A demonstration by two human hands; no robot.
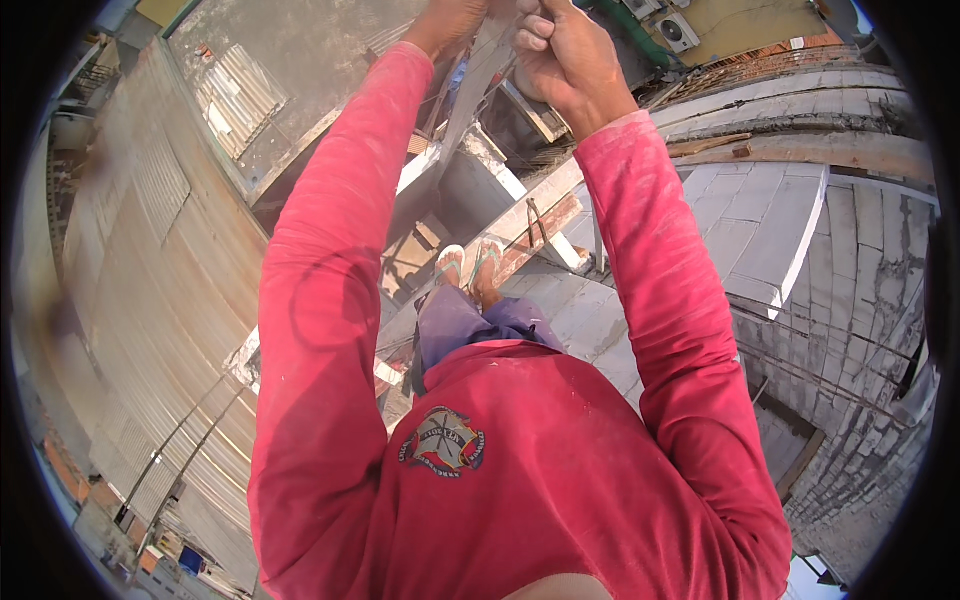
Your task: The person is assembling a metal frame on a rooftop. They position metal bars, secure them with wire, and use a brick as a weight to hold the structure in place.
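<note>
Both my arms, in dusty red sleeves, reach up to the top edge of the picture. My left hand [447,24] is cut off by that edge, and its fingers do not show. My right hand [568,62] is closed, its fingers curled in beside the upper end of a long pale grey strip [474,92]. What sits in those fingers is hidden. The strip runs down between the two hands; whether either one grips it I cannot tell.
My sandalled feet [470,264] stand high up beside a narrow concrete beam [540,215] with a bent metal rod [537,222]. Corrugated roofing [150,300] spreads at left. Grey block walls [850,390] and a pale slab [765,225] lie at right. Wall openings drop away below.
</note>
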